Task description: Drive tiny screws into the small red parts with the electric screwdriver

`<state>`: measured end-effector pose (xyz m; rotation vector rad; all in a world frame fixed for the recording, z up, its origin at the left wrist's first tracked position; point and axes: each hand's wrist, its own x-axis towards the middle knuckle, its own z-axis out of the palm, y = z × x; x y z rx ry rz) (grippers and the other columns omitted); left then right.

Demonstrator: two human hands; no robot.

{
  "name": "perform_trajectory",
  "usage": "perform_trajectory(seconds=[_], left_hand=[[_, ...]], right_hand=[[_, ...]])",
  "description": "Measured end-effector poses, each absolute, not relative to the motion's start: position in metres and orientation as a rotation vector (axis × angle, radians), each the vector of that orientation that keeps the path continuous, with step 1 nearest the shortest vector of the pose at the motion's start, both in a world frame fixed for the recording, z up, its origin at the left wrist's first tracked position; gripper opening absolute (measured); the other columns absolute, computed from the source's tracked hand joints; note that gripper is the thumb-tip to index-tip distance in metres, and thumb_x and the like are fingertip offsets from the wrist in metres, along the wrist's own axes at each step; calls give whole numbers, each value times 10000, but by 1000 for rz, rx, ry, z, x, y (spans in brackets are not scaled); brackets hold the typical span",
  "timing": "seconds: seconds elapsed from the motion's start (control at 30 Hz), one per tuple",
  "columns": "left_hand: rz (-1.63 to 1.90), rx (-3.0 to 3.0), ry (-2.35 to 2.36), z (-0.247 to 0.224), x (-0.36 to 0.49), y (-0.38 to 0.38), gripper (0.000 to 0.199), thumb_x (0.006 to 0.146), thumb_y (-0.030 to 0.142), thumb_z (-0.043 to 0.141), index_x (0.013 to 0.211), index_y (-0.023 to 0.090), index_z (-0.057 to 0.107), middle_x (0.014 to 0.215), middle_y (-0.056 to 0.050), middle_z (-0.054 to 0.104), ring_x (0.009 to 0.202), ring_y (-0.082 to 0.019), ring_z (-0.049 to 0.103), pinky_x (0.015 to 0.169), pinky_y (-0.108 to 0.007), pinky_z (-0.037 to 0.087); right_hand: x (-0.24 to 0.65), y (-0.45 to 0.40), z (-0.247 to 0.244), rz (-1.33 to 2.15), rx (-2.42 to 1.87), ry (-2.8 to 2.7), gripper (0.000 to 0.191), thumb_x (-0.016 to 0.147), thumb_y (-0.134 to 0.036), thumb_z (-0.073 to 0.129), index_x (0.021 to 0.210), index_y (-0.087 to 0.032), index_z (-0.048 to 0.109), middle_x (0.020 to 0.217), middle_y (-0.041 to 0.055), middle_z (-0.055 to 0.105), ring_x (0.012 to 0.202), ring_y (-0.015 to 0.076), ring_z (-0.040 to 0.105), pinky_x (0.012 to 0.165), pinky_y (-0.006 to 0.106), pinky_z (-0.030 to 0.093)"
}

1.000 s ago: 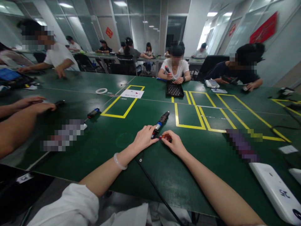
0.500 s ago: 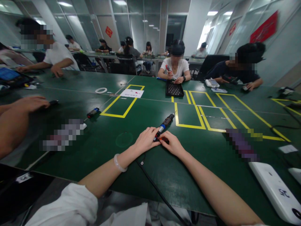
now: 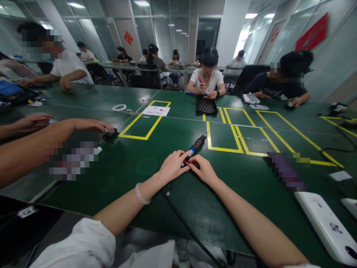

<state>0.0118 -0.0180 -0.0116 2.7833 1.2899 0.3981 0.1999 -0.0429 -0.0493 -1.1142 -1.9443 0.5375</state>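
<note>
A black and blue pen-shaped electric screwdriver (image 3: 196,146) lies at a slant on the green table (image 3: 178,204), its thin tip pointing away to the upper right. My left hand (image 3: 173,165) is closed on its rear part. My right hand (image 3: 205,169) touches the rear end from the right, thumb and forefinger pinched at something small and reddish that I cannot make out. The fingertips of both hands nearly meet there. A small metal ring (image 3: 168,193) lies by a black cable (image 3: 184,221) below my hands.
At the left, another person's hand (image 3: 102,125) is on a blue and black tool (image 3: 109,134). Yellow tape outlines (image 3: 225,150), a paper sheet (image 3: 156,111), a white tape ring (image 3: 119,107) and a black tray (image 3: 206,106) lie farther back. A white device (image 3: 325,227) is at the right.
The neighbour's arm at the left has reached right, and its hand is now at the blue and black tool. My hands have hardly moved.
</note>
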Motion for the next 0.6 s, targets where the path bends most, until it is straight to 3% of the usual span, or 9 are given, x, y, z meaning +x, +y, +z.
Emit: perform_trajectory(seconds=[0.4,0.6], left_hand=[[328,2829,1382,-8,1,-4,619,903,411,541,1479,316,338,1209,-95,494,1017,-238,501,844,-339,452],[240,2683,1682,-8,-48,37,608,910,445,497,1484,325,339,1254,-110,473,1035,-260,504,872,-366,448]], right_hand=[[207,-50,-42,524,-1162,-1981,91,922,-228,515,942,-208,601,876,24,579,751,143,574,699,259,453],[209,-51,-41,530,-1172,-2022,100,926,-217,510,901,-208,606,852,18,568,725,134,561,677,253,437]])
